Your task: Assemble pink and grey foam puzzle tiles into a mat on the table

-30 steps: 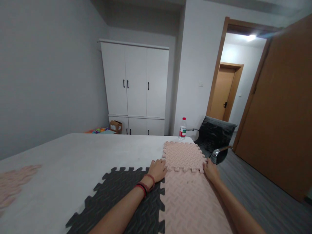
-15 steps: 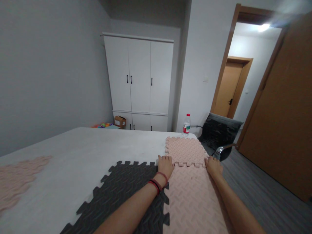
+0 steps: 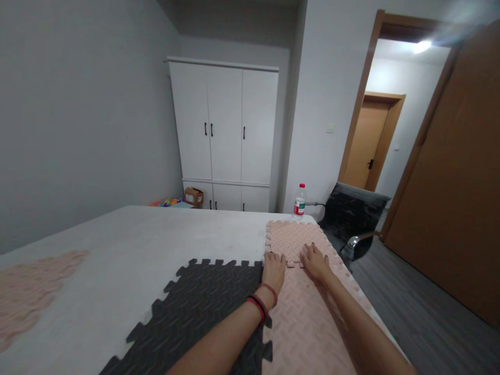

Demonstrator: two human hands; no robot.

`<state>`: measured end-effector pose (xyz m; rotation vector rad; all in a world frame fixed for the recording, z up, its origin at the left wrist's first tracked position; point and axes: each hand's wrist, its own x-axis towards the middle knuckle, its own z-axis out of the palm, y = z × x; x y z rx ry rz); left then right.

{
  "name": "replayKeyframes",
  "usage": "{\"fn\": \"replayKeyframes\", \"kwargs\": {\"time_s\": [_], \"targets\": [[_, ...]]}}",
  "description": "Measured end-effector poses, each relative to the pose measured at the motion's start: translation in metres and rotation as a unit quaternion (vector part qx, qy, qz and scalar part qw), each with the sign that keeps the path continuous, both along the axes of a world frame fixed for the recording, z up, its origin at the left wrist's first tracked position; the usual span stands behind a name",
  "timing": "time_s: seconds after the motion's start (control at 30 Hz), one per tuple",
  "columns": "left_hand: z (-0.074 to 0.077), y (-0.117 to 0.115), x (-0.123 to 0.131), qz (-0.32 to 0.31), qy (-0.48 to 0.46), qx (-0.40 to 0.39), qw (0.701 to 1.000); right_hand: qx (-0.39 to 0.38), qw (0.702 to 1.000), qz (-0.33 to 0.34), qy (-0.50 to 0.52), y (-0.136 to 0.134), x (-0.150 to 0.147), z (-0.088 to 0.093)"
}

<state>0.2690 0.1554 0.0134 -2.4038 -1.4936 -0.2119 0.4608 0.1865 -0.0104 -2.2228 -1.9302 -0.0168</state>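
Observation:
My left hand (image 3: 274, 269) lies flat, fingers together, on the toothed seam between a far pink foam tile (image 3: 297, 237) and a near pink foam tile (image 3: 304, 323). It wears red and black bands at the wrist. Beside it, my right hand (image 3: 314, 260) rests palm down on the same seam, fingers stretched forward onto the far tile. A black foam tile (image 3: 203, 307) is locked to the left side of the near pink tile. All three tiles lie on a white table (image 3: 136, 245).
Another pink tile (image 3: 31, 289) lies at the table's left edge. A water bottle (image 3: 299, 202) stands at the far edge. A black chair (image 3: 357, 219) sits right of the table, with an open wooden door (image 3: 457, 177). White wardrobe (image 3: 226, 133) behind.
My right hand slid left along the seam from the tiles' right edge toward the middle. My left hand shifted slightly right. The far pink tile now sits tight against the near one.

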Motion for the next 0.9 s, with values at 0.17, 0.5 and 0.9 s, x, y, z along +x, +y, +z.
{"fn": "replayKeyframes", "kwargs": {"time_s": [0.17,0.5,0.9], "targets": [[0.001,0.008,-0.009,-0.093,0.011,-0.014,0.995,-0.055,0.998,0.012,0.012,0.005,-0.013,-0.013],[0.001,0.012,-0.006,-0.167,0.014,-0.044,0.985,-0.081,0.996,0.028,0.015,0.007,-0.005,-0.017],[0.011,-0.023,-0.023,-0.154,-0.045,-0.08,0.984,-0.004,0.998,-0.066,0.004,-0.019,-0.013,-0.004]]}}
